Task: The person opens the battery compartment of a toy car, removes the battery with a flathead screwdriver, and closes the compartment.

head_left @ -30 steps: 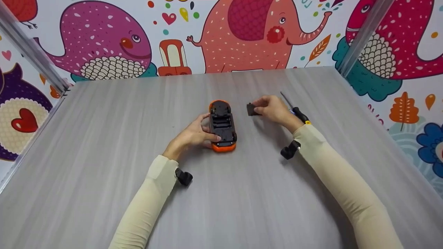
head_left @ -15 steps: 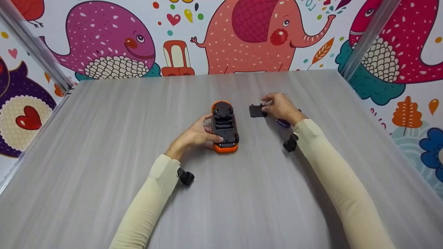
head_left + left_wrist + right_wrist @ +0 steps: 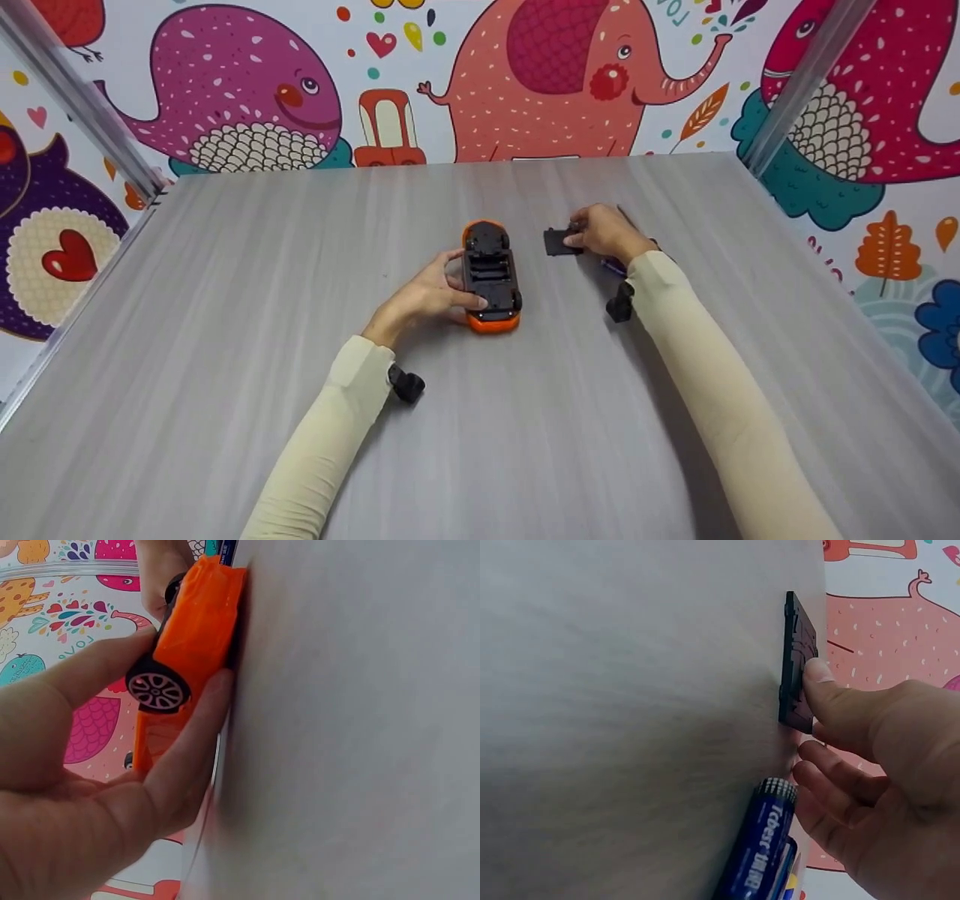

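Note:
My left hand (image 3: 431,292) grips an orange toy car (image 3: 493,324) that lies upside down, its black underside and open battery compartment facing up. In the left wrist view the thumb is on the underside and the fingers (image 3: 217,690) support the orange body near a wheel (image 3: 157,686). To the right of the car, my right hand (image 3: 604,229) pinches the near-right part of a black battery cover (image 3: 557,241). The right wrist view has the thumb on the cover (image 3: 799,671), close over the table; the other fingers are loosely curled.
A blue battery (image 3: 761,840) lies by the right hand, with another blue item partly hidden behind it. The screwdriver's shaft (image 3: 627,216) shows beyond that hand; its handle is mostly hidden. Cartoon-printed walls (image 3: 390,45) border the grey table (image 3: 225,285).
The right hand and battery cover have shifted slightly right, and the cover lies flatter. The right fingers lifted half a second ago and are now lower at the cover. The left hand keeps its grip.

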A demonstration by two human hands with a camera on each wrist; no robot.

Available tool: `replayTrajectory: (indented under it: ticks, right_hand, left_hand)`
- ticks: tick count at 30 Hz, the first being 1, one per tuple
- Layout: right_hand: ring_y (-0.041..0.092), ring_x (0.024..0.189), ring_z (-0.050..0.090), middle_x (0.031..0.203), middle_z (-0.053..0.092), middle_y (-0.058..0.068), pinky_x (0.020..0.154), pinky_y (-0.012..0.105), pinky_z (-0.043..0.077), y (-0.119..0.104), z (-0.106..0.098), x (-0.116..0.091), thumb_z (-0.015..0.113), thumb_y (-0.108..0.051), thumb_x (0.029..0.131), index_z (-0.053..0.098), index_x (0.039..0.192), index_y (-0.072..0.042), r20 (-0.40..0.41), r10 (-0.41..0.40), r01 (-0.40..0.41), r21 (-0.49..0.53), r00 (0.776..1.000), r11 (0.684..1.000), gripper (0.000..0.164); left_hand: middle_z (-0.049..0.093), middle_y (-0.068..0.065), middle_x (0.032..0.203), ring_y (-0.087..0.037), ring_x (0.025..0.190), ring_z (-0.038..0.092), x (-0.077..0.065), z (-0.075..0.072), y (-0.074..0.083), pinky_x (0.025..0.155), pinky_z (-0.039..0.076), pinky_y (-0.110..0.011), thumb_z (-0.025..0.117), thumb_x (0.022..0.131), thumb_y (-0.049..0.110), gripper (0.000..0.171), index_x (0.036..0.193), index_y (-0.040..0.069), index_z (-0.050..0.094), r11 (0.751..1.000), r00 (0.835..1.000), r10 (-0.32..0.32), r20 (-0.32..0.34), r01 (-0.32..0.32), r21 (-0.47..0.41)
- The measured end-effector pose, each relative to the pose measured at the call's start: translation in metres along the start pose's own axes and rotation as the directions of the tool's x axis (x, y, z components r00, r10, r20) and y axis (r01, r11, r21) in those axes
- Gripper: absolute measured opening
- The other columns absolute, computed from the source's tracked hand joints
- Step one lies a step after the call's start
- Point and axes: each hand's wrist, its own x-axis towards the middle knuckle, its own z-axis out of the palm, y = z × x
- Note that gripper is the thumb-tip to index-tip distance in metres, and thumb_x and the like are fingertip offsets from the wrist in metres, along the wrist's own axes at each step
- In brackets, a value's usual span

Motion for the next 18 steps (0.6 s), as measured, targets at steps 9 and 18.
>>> replayTrajectory:
  ticks: [9,18]
  right_hand:
    - [0.031,0.106,0.053,0.126,0.061,0.023,0.094,0.042,0.049,-0.0026,-0.0001,-0.0031,0.069,-0.020,0.096,0.062,0.129,0.003,-0.024,0.030,-0.030,0.008,0.999,1.000,0.041]
    - [0.033,0.112,0.057,0.131,0.060,0.024,0.102,0.047,0.050,-0.0037,0.0009,-0.0028,0.068,-0.016,0.096,0.055,0.132,0.001,0.003,0.023,-0.023,0.005,1.000,1.000,0.041]
  left_hand:
    - [0.061,-0.022,0.127,-0.025,0.104,0.066,-0.0002,0.0005,0.0008,0.079,0.060,-0.030,0.081,0.081,0.005,0.102,0.160,0.020,0.018,1.000,1.000,-0.007,-0.001,0.007,-0.008]
    - [0.060,-0.021,0.125,-0.025,0.102,0.067,0.0011,0.0028,-0.0004,0.080,0.060,-0.032,0.080,0.080,0.000,0.103,0.160,0.020,0.017,0.998,1.000,-0.024,-0.005,0.024,-0.060]
